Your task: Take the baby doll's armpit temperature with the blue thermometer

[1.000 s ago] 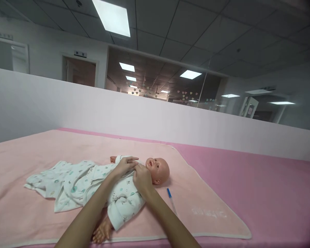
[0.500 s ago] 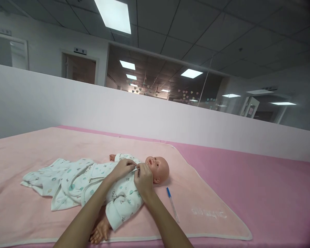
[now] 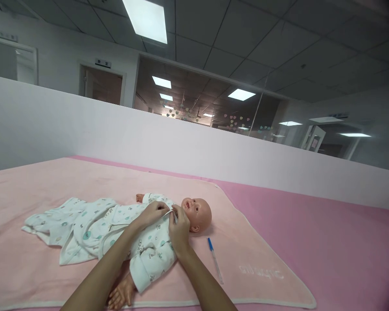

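A baby doll (image 3: 201,214) lies on its back, head to the right, dressed in a white printed baby gown (image 3: 154,239). At the gown's neckline, just below the doll's chin, my left hand (image 3: 155,212) pinches the cloth edge or a thin tie; which one is hard to make out. Close beside it, my right hand (image 3: 179,226) has its fingers pinched on the same white strip at the collar. The gown's lower part spreads out flat to the left. One doll hand (image 3: 123,291) pokes from the near sleeve.
A pen with a blue cap (image 3: 215,260) lies right of the doll. Under both is a light pink blanket (image 3: 262,255) with a pale edge, over a darker pink surface (image 3: 337,242). A white partition (image 3: 181,144) stands behind.
My hands stay at the collar with only slight finger shifts. The whole view has tilted a little; the doll and pen otherwise keep their places.
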`<state>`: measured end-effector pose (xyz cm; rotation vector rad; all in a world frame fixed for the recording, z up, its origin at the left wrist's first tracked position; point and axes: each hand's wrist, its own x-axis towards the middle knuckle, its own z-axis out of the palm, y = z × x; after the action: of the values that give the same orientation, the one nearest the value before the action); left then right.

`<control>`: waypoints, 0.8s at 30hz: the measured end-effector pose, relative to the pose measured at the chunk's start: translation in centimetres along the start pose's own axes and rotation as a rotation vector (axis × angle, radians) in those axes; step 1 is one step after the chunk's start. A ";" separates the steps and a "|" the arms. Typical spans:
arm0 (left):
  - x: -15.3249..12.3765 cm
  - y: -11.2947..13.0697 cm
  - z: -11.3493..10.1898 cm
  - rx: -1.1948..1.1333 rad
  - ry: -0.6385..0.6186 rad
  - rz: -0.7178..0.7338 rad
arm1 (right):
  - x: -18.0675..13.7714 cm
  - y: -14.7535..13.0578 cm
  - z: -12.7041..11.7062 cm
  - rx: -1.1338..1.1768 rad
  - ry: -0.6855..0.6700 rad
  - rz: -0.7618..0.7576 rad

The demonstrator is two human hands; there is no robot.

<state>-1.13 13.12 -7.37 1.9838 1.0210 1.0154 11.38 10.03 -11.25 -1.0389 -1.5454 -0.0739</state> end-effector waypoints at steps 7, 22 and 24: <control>0.3 -0.2 0.1 -0.062 0.002 -0.035 | 0.3 -0.5 -0.3 0.021 -0.050 -0.002; -0.4 0.5 -0.7 -0.182 -0.132 0.034 | 0.3 -0.1 -0.1 0.055 -0.006 0.045; -0.5 0.4 -1.0 -0.206 -0.173 0.029 | 0.2 -0.1 0.0 0.043 -0.016 0.043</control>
<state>-2.00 12.70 -6.74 1.8843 0.7654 0.9080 11.36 10.06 -11.04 -1.0400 -1.5315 -0.0024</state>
